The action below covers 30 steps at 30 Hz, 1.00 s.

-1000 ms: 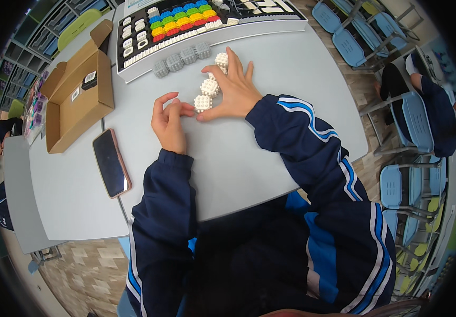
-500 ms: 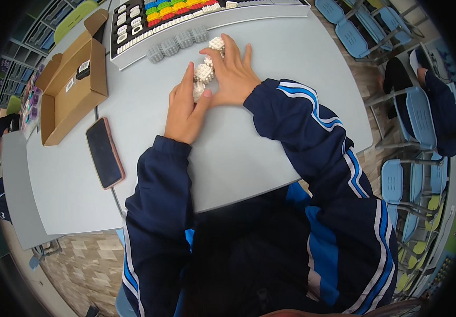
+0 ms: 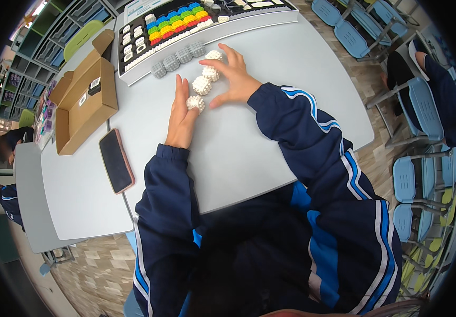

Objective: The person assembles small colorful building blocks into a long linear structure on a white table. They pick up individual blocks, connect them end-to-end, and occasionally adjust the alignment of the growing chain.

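Note:
Several white studded, ball-like pieces stand in a slanting row on the grey table. The nearest white piece (image 3: 195, 103) sits against the thumb side of my left hand (image 3: 181, 120), whose fingers are stretched out along the row. Another white piece (image 3: 202, 85) is farther up. My right hand (image 3: 236, 78) is open on the right side of the row, thumb and fingers spread. Its fingertips are close to the two farther pieces, the middle one (image 3: 210, 73) and the far one (image 3: 214, 55). Left of them, several grey studded pieces (image 3: 171, 63) line up beside the tray.
A parts tray (image 3: 132, 75) with coloured and white blocks lies at the far side. On the left are an open cardboard box (image 3: 88, 108) and a phone (image 3: 116, 161). Blue chairs (image 3: 415, 111) stand beyond the table's right edge, near a seated person. Other people are at far left.
My hands have drawn apart, and the white pieces they partly covered now show. My right hand's thumb and fingers have opened wider. The whole view has shifted slightly.

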Motion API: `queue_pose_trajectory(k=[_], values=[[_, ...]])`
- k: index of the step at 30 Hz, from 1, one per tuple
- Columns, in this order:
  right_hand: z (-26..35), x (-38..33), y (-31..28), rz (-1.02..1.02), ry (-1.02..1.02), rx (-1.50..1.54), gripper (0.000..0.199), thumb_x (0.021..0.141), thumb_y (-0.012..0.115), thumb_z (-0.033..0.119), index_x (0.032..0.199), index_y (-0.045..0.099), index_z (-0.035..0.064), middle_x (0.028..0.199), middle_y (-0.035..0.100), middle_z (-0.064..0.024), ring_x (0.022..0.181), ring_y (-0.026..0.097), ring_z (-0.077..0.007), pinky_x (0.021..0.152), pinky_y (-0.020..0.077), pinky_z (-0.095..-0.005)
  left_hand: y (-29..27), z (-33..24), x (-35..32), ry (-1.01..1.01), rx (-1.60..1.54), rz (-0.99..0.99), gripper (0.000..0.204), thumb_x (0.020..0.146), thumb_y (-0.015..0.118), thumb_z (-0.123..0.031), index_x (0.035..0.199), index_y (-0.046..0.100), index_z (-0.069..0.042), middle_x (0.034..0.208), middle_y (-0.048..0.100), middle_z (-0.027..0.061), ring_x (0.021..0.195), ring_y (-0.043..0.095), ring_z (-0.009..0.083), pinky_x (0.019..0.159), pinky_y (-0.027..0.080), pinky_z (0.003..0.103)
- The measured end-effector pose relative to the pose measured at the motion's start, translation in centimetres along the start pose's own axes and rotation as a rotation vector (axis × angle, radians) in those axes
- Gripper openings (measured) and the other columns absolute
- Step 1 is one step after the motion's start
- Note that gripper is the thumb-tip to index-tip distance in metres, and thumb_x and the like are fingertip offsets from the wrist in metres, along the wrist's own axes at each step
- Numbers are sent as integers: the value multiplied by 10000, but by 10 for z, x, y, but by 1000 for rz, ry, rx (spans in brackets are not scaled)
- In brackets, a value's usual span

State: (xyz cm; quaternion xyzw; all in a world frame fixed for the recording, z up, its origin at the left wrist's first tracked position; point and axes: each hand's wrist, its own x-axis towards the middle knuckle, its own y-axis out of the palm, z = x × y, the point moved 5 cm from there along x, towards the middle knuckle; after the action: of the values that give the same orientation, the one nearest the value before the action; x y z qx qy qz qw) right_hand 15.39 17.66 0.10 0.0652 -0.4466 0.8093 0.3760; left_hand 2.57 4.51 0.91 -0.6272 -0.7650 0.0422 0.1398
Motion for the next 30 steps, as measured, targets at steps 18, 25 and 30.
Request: queue_pose_trajectory(k=[18,25,30], values=[[-3,-4,-21,-214,-122,-35,272,823,730,152,1091,721,196,1425,488,-28,1314,345,-308,1111,330,-418,-10,12,-2,2,139,-291,534,960,564,-159,1448,386,-33,1313,542,211,1176,541,249,1027,408,344],[-2,3,-19,-203,-123,20,366,806,742,146,1164,683,194,1397,504,-47,1312,381,-322,1099,347,-440,-25,11,-6,28,130,-514,443,911,684,-197,1296,530,-41,1135,613,109,943,572,153,869,472,298],[-13,3,-20,-206,57,57,486,748,774,84,1206,655,193,1332,529,-69,1257,481,-294,1071,396,-395,-24,3,-7,170,277,-508,401,797,811,-183,1122,628,-37,1069,664,78,923,622,172,835,496,309]])
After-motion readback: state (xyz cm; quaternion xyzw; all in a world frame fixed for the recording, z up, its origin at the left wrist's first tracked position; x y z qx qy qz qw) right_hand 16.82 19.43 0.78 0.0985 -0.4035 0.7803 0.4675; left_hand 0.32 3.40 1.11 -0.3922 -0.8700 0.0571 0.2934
